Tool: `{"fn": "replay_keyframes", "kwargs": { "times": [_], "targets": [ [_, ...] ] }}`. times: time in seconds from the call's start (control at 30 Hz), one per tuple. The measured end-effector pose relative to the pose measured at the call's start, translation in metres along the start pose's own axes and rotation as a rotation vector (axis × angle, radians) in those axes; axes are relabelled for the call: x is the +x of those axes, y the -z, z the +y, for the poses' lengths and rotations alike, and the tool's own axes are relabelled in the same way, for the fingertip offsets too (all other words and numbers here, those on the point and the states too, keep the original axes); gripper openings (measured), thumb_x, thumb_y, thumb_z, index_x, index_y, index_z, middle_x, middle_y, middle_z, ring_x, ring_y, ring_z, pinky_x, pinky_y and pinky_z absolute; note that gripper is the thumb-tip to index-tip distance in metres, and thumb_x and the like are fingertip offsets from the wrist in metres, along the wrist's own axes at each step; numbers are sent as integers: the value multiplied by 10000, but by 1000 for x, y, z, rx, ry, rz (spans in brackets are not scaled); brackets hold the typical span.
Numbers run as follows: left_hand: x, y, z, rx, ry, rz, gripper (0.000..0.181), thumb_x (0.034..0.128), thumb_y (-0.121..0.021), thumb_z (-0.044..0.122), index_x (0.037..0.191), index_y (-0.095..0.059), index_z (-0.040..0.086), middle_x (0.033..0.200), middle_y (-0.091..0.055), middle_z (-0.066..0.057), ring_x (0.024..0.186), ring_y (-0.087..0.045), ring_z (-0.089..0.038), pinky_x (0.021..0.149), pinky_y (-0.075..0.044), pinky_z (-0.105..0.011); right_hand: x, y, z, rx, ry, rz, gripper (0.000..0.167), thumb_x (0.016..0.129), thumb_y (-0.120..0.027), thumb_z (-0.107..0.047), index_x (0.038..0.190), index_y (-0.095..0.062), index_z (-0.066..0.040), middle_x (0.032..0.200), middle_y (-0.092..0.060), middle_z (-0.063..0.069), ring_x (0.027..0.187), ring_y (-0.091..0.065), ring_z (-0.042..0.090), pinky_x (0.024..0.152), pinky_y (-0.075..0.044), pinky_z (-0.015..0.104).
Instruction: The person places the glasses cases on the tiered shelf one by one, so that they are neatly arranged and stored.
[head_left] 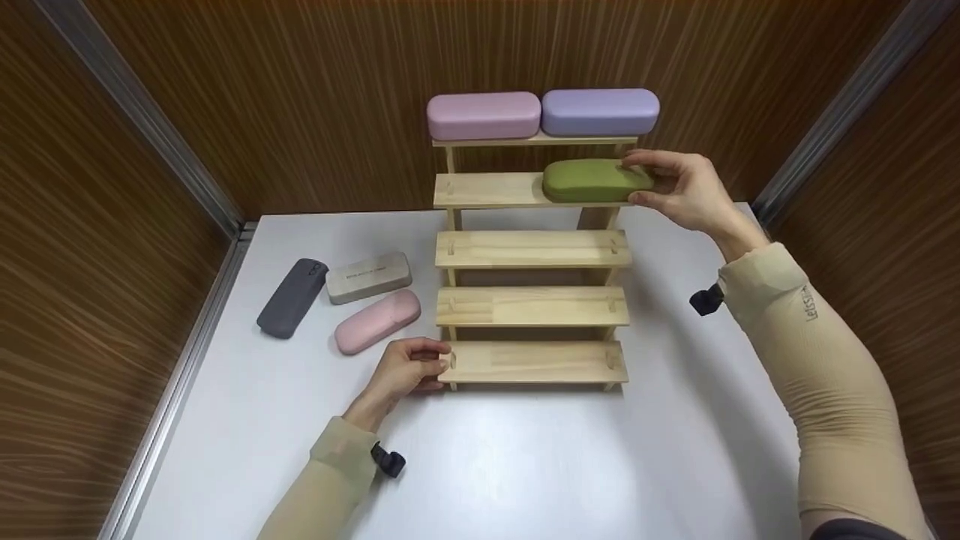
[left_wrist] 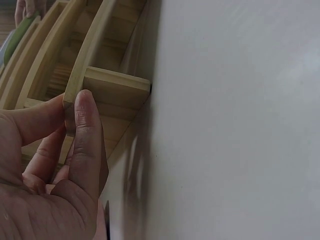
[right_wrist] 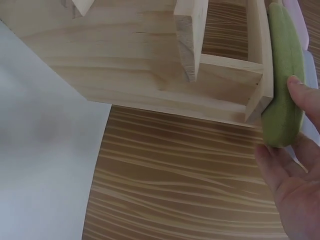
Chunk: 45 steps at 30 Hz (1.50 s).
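Note:
A green glasses case (head_left: 592,181) lies on the right part of the second-highest shelf of a stepped wooden rack (head_left: 525,249). My right hand (head_left: 686,187) holds its right end between thumb and fingers; the right wrist view shows the thumb on the green case (right_wrist: 284,75) from the front. My left hand (head_left: 405,369) pinches the left end of the lowest shelf, and in the left wrist view its thumb and index finger grip the board edge (left_wrist: 75,95). On the top shelf a pink case (head_left: 484,116) and a lavender case (head_left: 600,112) sit side by side.
Left of the rack, on the white table (head_left: 510,465), lie a dark grey case (head_left: 292,298), a beige case (head_left: 369,277) and a light pink case (head_left: 378,321). Wood-grain panels (head_left: 330,105) enclose the back and both sides.

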<state>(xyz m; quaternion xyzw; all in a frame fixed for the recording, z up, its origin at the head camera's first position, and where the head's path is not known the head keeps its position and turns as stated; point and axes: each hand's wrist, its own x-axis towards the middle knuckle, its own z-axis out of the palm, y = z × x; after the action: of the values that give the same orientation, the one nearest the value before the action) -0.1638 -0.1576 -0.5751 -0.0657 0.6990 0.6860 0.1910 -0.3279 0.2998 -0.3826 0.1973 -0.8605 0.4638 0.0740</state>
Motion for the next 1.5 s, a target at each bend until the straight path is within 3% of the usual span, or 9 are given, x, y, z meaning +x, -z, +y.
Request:
{"fn": "replay_keyframes", "kwargs": {
  "times": [0.23, 0.33, 0.47, 0.57, 0.73, 0.87, 1.23, 1.5],
  "targets": [
    [0, -1, -2, -13, -14, -6, 329, 957, -774, -66, 1285, -758, -85, 1021, -794, -36, 806, -756, -106, 706, -712, -271, -14, 12, -6, 24, 13, 40, 529, 895, -865, 107, 1404, -754, 12, 1528, -722, 113, 1269, -686, -52, 1060, -574, 79],
    [1, 0, -2, -17, -16, -7, 331, 962, -782, -59, 1291, -754, -89, 1025, -801, -38, 805, -759, -104, 708, -713, -273, -24, 17, -8, -2, 43, 60, 511, 893, -872, 92, 1386, -765, 7, 1471, -760, 42, 1309, -658, -66, 1121, -529, 65],
    [1, 1, -3, -17, -14, -11, 330, 965, -795, -42, 1291, -760, -76, 1028, -804, -30, 813, -766, -100, 718, -715, -275, -41, 21, -10, -19, 65, 95, 480, 891, -867, 92, 1348, -793, -37, 1327, -801, -105, 1234, -695, -80, 1066, -546, 51],
    [2, 1, -3, -16, -16, -15, 330, 965, -796, -38, 1291, -760, -74, 1031, -808, -32, 819, -766, -100, 722, -715, -275, -55, 21, -8, -17, 68, 122, 444, 896, -866, 86, 1313, -811, -57, 1260, -808, -139, 1173, -724, -73, 1036, -560, 54],
    [1, 2, -4, -5, -20, -11, 327, 965, -800, -29, 1287, -764, -68, 1038, -812, -33, 818, -756, -90, 712, -711, -268, -78, 15, -1, 1, 35, 130, 380, 908, -865, 82, 1280, -796, 44, 1207, -811, -155, 1153, -731, -43, 1076, -548, 58],
    [1, 2, -3, 0, -20, -12, 323, 961, -793, -35, 1282, -765, -68, 1040, -808, -28, 808, -756, -87, 704, -709, -264, -100, 3, 9, 22, 17, 108, 377, 896, -860, 112, 1264, -779, 97, 1158, -796, -218, 1125, -737, -57, 1072, -551, 60],
    [1, 0, -3, -15, -19, -17, 327, 963, -794, -42, 1285, -753, -78, 1037, -796, -27, 820, -750, -96, 712, -710, -266, -156, -31, 34, 116, -68, -15, 355, 909, -846, 118, 1254, -765, 109, 1153, -791, -235, 1074, -766, -46, 1007, -619, 118],
    [2, 1, -3, -17, -25, -17, 322, 960, -799, -37, 1277, -755, -81, 1035, -805, -36, 820, -751, -96, 712, -712, -272, -180, -51, 54, 182, -120, -105, 312, 928, -833, 104, 1228, -755, 146, 1109, -808, -201, 1023, -793, 10, 913, -659, 148]
  ]
}}
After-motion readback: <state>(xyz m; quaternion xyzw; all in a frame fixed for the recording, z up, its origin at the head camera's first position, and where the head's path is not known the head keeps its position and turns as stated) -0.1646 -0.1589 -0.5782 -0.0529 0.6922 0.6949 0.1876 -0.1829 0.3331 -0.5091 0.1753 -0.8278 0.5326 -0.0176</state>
